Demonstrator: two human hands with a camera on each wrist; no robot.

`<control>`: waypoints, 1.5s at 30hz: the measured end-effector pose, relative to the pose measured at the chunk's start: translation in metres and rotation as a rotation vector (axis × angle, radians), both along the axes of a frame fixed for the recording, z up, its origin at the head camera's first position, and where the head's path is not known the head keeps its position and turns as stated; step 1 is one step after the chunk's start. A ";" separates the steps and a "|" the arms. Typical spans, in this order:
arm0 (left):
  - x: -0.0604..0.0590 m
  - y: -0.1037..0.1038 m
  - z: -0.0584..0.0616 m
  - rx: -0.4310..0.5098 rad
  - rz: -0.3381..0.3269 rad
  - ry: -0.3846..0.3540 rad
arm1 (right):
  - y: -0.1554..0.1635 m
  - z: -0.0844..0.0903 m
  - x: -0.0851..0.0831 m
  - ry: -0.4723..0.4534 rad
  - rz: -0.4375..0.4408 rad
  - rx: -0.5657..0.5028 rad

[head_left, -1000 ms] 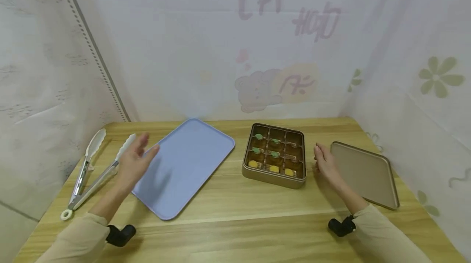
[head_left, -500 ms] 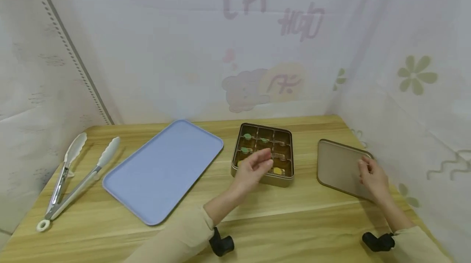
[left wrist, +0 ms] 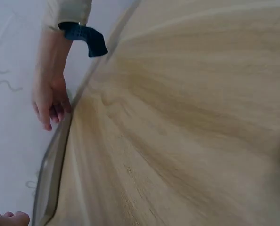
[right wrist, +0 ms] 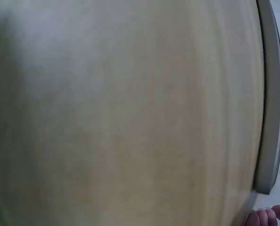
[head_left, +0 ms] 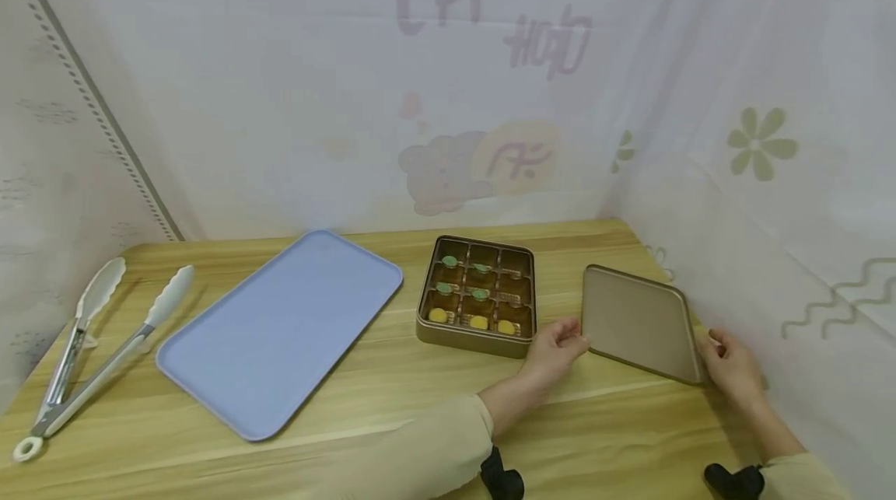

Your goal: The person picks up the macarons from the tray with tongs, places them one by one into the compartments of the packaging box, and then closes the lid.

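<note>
A flat bronze tin lid (head_left: 637, 321) lies on the right side of the table, with a hand at each side of it. My left hand (head_left: 549, 356) is at its front left corner, between the lid and the tin, fingers loosely bent and fingertips right at the edge. At the lid's right side is my right hand (head_left: 731, 368), fingertips close to the rim; it also shows in the left wrist view as a hand (left wrist: 50, 96) beside the lid's edge (left wrist: 53, 179). The open bronze tin (head_left: 476, 340) holds a divided insert with green and yellow round pieces.
A blue tray (head_left: 287, 329) lies left of the tin. Farther left, tongs (head_left: 91, 383) with white heads lie spread apart. Printed cloth (head_left: 756, 236) hangs behind and along the right edge of the wooden table (head_left: 378, 391).
My left hand has come rightward from beside the tongs, across the tin, to the lid. My right hand has moved from between tin and lid to the lid's right side. The view has turned right.
</note>
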State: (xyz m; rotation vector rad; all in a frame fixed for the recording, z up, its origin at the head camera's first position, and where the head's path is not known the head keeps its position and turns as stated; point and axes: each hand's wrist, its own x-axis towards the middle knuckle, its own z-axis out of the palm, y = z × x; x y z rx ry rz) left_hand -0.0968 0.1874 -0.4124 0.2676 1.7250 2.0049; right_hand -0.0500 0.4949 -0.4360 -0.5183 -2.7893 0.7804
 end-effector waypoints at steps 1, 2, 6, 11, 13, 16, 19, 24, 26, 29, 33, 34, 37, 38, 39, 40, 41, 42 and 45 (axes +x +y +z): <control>-0.002 0.005 -0.001 -0.023 0.011 0.008 | 0.001 -0.001 0.000 -0.012 -0.002 0.002; -0.004 0.009 -0.003 -0.039 0.026 0.009 | 0.002 -0.002 0.000 -0.024 -0.004 0.005; -0.012 0.026 -0.010 -0.080 0.072 -0.010 | 0.003 -0.003 -0.001 -0.084 0.013 0.003; -0.019 0.043 -0.019 -0.034 0.108 -0.074 | 0.001 -0.002 -0.004 -0.147 0.064 -0.037; -0.021 0.049 -0.022 -0.025 0.111 -0.083 | 0.000 -0.002 -0.004 -0.132 0.063 -0.033; -0.025 0.056 -0.024 -0.009 0.103 -0.087 | -0.001 -0.003 -0.004 -0.101 0.056 -0.039; -0.027 0.057 -0.025 -0.007 0.092 -0.091 | -0.004 -0.004 -0.004 -0.086 0.053 -0.066; -0.030 0.058 -0.026 -0.023 0.086 -0.089 | -0.004 -0.004 -0.003 -0.082 0.061 -0.075; -0.031 0.058 -0.027 -0.027 0.092 -0.088 | -0.002 -0.003 -0.003 -0.089 0.075 -0.077; -0.032 0.057 -0.028 -0.059 0.097 -0.071 | 0.001 -0.003 -0.001 -0.102 0.087 -0.075; -0.031 0.055 -0.028 -0.087 0.098 -0.050 | 0.003 0.000 -0.001 -0.143 0.079 -0.082; -0.031 0.055 -0.028 -0.084 0.101 -0.053 | 0.003 0.000 -0.002 -0.154 0.079 -0.082; -0.029 0.054 -0.028 -0.081 0.115 -0.059 | 0.003 0.003 -0.001 -0.178 0.095 -0.062; -0.028 0.054 -0.027 -0.085 0.124 -0.060 | 0.003 0.004 -0.001 -0.179 0.103 -0.050; -0.027 0.054 -0.027 -0.083 0.129 -0.069 | 0.003 0.004 0.000 -0.179 0.108 -0.043; -0.025 0.054 -0.027 -0.077 0.136 -0.081 | 0.004 0.004 0.001 -0.179 0.113 -0.039; -0.024 0.054 -0.026 -0.075 0.139 -0.085 | 0.004 0.005 0.003 -0.177 0.115 -0.040; -0.022 0.054 -0.025 -0.065 0.140 -0.095 | 0.004 0.005 0.004 -0.176 0.116 -0.046; -0.018 0.054 -0.020 -0.034 0.140 -0.126 | 0.005 0.008 0.008 -0.166 0.106 -0.068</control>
